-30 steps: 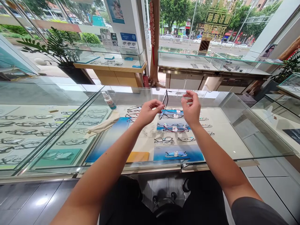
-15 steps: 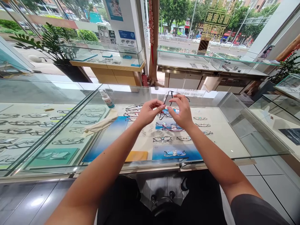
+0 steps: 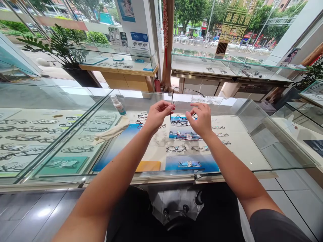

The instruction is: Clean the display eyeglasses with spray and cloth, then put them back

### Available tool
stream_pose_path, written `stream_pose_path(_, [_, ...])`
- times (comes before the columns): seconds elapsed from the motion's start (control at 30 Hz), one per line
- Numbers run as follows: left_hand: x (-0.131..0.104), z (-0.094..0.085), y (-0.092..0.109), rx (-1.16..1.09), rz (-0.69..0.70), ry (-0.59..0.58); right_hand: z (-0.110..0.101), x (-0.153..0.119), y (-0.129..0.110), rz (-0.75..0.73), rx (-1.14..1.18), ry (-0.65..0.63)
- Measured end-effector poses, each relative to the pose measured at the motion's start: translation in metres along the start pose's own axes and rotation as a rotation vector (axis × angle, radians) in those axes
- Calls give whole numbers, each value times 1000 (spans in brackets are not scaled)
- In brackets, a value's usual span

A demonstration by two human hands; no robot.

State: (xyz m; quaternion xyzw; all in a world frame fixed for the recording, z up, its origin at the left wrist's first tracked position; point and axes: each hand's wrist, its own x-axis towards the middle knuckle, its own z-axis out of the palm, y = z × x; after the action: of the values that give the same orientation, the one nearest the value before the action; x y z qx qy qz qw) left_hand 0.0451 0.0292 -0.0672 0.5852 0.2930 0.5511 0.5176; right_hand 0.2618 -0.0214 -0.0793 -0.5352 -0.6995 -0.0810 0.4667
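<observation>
A thin dark pair of glasses (image 3: 172,97) is held up above the glass counter (image 3: 141,179), seen nearly edge-on, with one temple reaching out to the right. My left hand (image 3: 159,116) pinches it at the frame between thumb and fingers. Just right of it is my right hand (image 3: 200,118), fingers apart and curved, apparently touching nothing. Beneath the glass, below my hands, several pairs of glasses lie in rows, among them a rimless-looking pair (image 3: 189,164) on a blue card.
On the counter's left part are a spray bottle (image 3: 118,105) and a crumpled beige cloth (image 3: 112,133). A yellow-orange item (image 3: 148,166) lies near the front edge. Other display cases (image 3: 119,69) and a potted plant (image 3: 68,50) stand beyond.
The glasses have turned from an angled view to nearly edge-on. My right hand has moved slightly right, away from them, and its fingers have left the temple. My left hand keeps its pinch.
</observation>
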Motion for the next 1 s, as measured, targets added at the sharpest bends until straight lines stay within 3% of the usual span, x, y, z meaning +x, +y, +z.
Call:
stream_pose_path(0.23, [7,-6,0,-45,28,111,0,1,1,65,-80,-168])
stream_pose_path(0.33, [7,-6,0,-15,66,106,0,1,-2,58,-106,-232])
stream_pose_path(0.5, [-2,5,-4,70,122,-27,0,-4,-17,-43,118,-177])
stream_pose_path(0.63, [-10,14,-5,69,84,-101,5,-7,-22,-104,256,-171])
stream_pose_path(0.77, [-13,17,-5,18,25,-109,9,-10,-21,-76,311,-161])
stream_pose_path(0.93, [-14,20,-4,64,61,-158,7,-12,-21,-36,305,-132])
stream_pose_path(1.0, [-12,16,1,159,99,-85,6,-12,-20,-12,311,-112])
